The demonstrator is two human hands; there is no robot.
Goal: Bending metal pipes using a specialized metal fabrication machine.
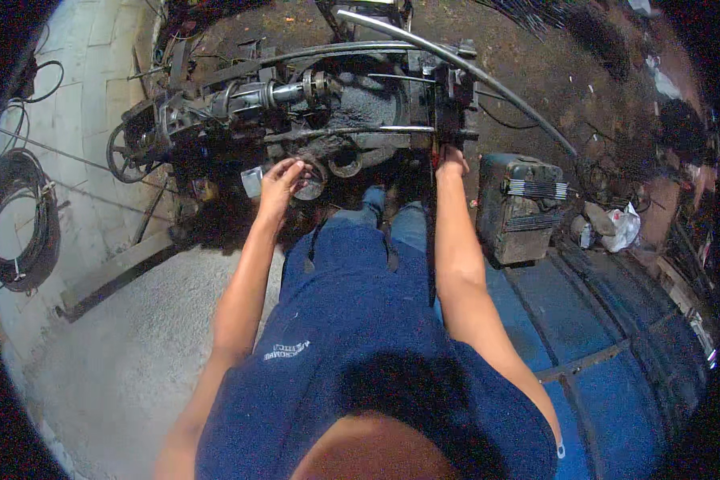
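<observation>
A dark, greasy machine with a shaft assembly (268,96) and a spoked handwheel (120,154) stands across the far side. My left hand (282,178) is raised at its near edge, thumb and fingertips pinched together; what they hold, if anything, is too small to make out. Beside those fingers hang a round metal disc (312,186) and a ring-shaped part (346,165). My right hand (452,162) is closed at the near underside of the dark upright block (454,108) on the machine's right end. The block and shadow hide what its fingers grip.
A long metal tube (488,80) slants over the machine's right end. Grey granules (368,104) lie in its middle. Right of me stand a dark case (520,208) with rods on it and a blue ribbed surface (592,344). A coiled black hose (20,220) hangs left.
</observation>
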